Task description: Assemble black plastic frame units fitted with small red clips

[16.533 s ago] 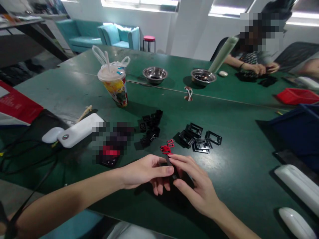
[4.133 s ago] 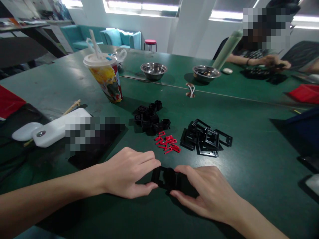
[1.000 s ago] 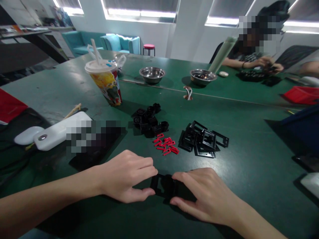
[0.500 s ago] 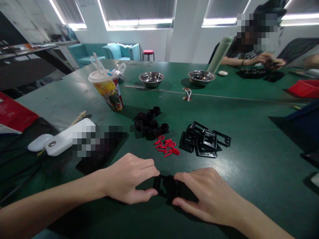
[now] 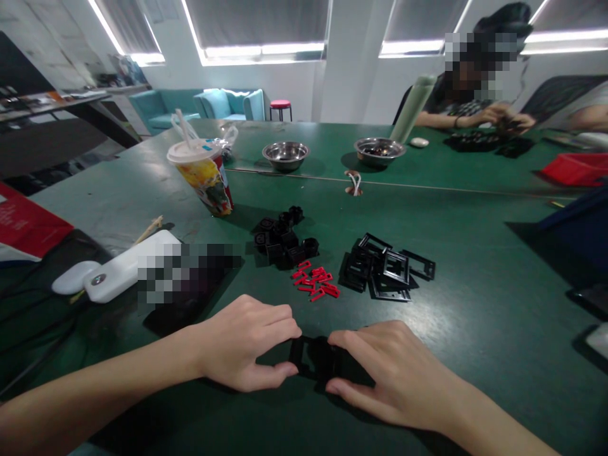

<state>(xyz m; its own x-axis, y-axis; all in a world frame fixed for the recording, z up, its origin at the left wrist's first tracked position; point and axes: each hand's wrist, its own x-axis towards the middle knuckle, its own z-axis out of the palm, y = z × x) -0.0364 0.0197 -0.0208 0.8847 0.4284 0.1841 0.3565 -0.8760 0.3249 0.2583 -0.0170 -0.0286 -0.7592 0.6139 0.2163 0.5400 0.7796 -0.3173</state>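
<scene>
Black frame (image 5: 323, 356), hands (image 5: 242, 342) now farther apart

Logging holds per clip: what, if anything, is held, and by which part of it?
A black frame: the left grip pinches its left end; the right grip pinches toward its right end, partly hidden.

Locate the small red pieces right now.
In the head view, the small red pieces lie slightly right of center, left of the black frames and beyond the black part between left hand and right hand.
</scene>
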